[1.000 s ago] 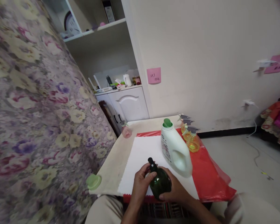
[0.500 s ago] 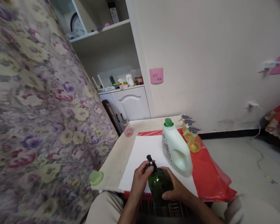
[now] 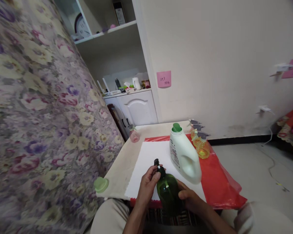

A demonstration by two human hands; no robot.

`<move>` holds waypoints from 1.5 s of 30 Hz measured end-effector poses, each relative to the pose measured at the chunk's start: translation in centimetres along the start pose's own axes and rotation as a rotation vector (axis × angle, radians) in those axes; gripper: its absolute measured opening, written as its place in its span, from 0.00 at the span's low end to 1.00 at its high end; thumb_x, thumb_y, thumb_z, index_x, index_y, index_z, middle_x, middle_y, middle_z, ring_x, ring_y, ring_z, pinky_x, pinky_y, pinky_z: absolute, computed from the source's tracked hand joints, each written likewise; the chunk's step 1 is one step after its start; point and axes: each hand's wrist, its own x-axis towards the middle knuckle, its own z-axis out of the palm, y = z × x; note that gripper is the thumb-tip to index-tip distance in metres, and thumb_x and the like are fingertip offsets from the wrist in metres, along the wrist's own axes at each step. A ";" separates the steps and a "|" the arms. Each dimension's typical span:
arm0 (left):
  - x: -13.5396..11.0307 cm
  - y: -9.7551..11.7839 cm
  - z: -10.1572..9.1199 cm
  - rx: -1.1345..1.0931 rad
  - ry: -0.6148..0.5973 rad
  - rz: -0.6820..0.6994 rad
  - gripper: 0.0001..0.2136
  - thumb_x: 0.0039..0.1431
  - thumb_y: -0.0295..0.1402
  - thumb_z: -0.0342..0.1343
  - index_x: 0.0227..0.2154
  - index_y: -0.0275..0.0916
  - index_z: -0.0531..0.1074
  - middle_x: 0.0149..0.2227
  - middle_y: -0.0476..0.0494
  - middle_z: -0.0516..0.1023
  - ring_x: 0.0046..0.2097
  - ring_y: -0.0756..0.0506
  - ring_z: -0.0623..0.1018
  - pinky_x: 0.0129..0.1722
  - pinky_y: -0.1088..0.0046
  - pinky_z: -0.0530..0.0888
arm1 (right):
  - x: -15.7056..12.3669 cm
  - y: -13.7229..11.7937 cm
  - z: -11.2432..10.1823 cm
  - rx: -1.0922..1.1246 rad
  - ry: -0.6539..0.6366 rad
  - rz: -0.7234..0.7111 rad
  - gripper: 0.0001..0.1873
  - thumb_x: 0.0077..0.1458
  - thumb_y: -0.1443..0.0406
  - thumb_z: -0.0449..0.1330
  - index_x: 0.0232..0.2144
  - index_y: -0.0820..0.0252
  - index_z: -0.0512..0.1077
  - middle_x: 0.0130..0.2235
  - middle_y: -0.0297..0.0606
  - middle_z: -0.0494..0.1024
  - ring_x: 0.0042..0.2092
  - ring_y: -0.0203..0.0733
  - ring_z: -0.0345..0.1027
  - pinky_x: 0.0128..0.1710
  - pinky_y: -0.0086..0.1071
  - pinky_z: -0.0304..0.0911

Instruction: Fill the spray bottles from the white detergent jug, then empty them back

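A dark green pump bottle tilts slightly between my hands, over the near edge of the table. My left hand is closed on its black pump head, thumb and fingers at the collar. Around the right side of the bottle's body my right hand is wrapped, its far fingers partly hidden. Just beyond the bottle stands a large pale green jug with a handle and an uncapped green mouth. A light green cap lies at the table's left front corner.
White paper and a red plastic sheet cover much of the table. Several amber spray bottles stand at the right, a pink spray bottle at the back left. A flowered curtain hangs on the left.
The pump bottle has shifted a little to the right and turned slightly. My right hand has moved right, changing its hold on the body, while my left stays at the pump head.
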 end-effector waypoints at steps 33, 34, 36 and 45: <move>-2.1 2.1 4.7 -0.210 0.132 0.000 0.17 0.54 0.42 0.60 0.42 0.38 0.73 0.48 0.36 0.79 0.48 0.40 0.78 0.46 0.66 0.72 | -0.2 0.9 -2.4 0.170 0.010 0.006 0.35 0.34 0.68 0.63 0.51 0.60 0.70 0.45 0.42 0.79 0.45 0.49 0.72 0.38 0.34 0.67; -2.0 2.0 4.7 -0.197 0.163 -0.005 0.16 0.53 0.42 0.61 0.41 0.38 0.73 0.46 0.37 0.80 0.47 0.40 0.78 0.46 0.66 0.72 | -0.2 1.0 -2.4 0.168 0.004 0.007 0.36 0.34 0.68 0.63 0.51 0.60 0.70 0.46 0.42 0.79 0.45 0.49 0.73 0.38 0.34 0.67; -1.8 1.5 4.4 -0.165 0.205 -0.016 0.17 0.49 0.41 0.64 0.40 0.39 0.74 0.45 0.40 0.81 0.46 0.40 0.78 0.45 0.67 0.73 | -0.2 1.0 -2.4 0.166 -0.005 0.014 0.36 0.35 0.69 0.62 0.52 0.60 0.69 0.46 0.42 0.79 0.45 0.49 0.73 0.39 0.34 0.67; -1.6 1.2 2.7 -0.131 0.100 -0.019 0.20 0.50 0.42 0.64 0.44 0.39 0.74 0.45 0.38 0.81 0.46 0.40 0.79 0.48 0.64 0.73 | -0.2 0.8 -1.9 0.174 -0.003 0.002 0.34 0.35 0.68 0.62 0.50 0.60 0.71 0.46 0.41 0.80 0.45 0.49 0.73 0.38 0.33 0.66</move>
